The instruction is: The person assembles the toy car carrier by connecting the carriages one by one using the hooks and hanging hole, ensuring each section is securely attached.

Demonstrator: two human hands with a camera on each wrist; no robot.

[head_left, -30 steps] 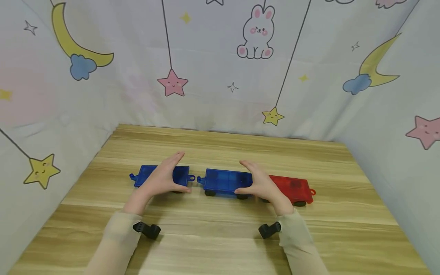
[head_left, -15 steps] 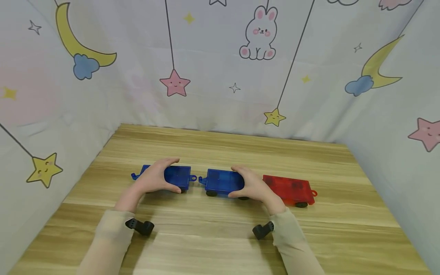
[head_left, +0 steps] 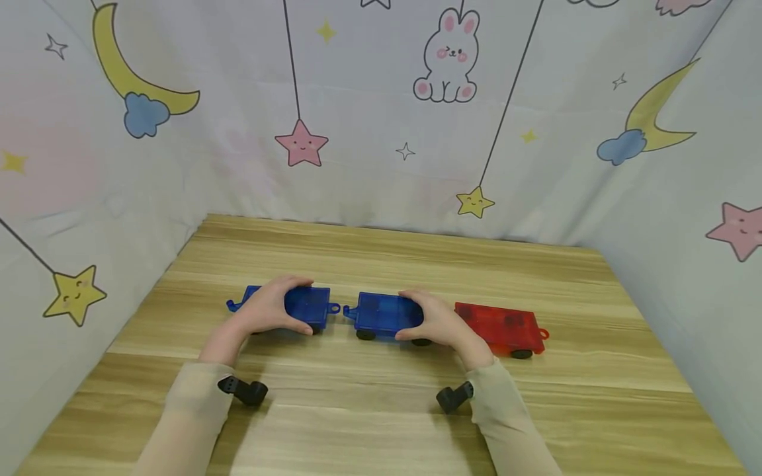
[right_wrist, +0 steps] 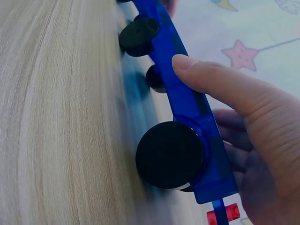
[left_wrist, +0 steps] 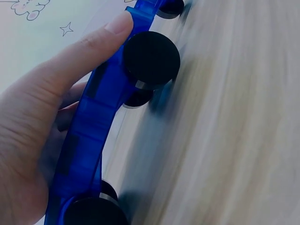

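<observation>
In the head view, a translucent blue toy train car (head_left: pixel 309 305) with black wheels lies at left, a hook on its left end and a ring on its right. My left hand (head_left: pixel 270 307) grips it by its long sides; in the left wrist view the thumb (left_wrist: pixel 89 49) presses its near side. A second blue toy train car (head_left: pixel 381 312) sits in the middle, its hook just short of the first car's ring. My right hand (head_left: pixel 440 320) grips its right half, thumb (right_wrist: pixel 211 77) on the near side. A red toy train car (head_left: pixel 506 327) stands to its right.
In the right wrist view, a small red piece (right_wrist: pixel 232 212) overlaps the blue link at the held car's end. All the cars stand in a row on a wood-grain table (head_left: pixel 357 410). A printed curtain (head_left: pixel 369 86) encloses the back and sides.
Both hands have shifted left and lower, from spread fingers over the blue cars to gripping them. The cars keep nearly the same places. Little differs over the last half second.
</observation>
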